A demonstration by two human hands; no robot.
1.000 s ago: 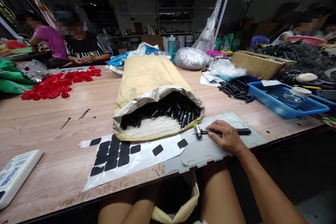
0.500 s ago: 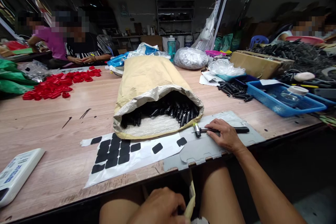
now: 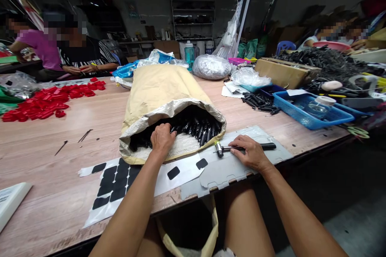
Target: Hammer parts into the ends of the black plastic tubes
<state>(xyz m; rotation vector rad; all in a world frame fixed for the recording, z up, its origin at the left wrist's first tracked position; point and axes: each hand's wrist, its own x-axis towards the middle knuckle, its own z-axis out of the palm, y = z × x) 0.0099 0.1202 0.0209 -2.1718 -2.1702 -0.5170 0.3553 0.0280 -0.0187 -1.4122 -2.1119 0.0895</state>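
Clock directions are read from the person's seat, with 12 straight ahead. Nearest, below the table edge, the rim of a bag (image 3: pixel 214 225) stands open between the knees. On the table (image 3: pixel 102 128), a sheet of black stickers (image 3: pixel 161 184) lies at about 11, partly covered by the left forearm, and a grey board (image 3: pixel 223 173) lies at about 1. Over that board rests the right hand (image 3: pixel 247 152), its thumb and bent fingers closed lightly around the shaft of a hammer (image 3: pixel 268 146). The hammer runs crosswise, its head toward 9 and its handle end toward 3. Just beyond, at 11, the left hand (image 3: pixel 163 138) dips into the mouth of a sack (image 3: pixel 169 82), fingers curled down among black parts (image 3: pixel 208 132); their tips are hidden, so I cannot tell whether they pinch one. The parts lie right at these fingers, spreading from about 12 round to 3 of them; those showing best, at the right of the mouth, point roughly from 1 to 7. The left hand is clearly the nearer one, the right being outside the sack. Farther off, red pieces (image 3: pixel 45 103) are heaped toward 10 and a blue tray (image 3: pixel 304 117) sits toward 2; beyond sits a co-worker (image 3: pixel 98 57) near 11.
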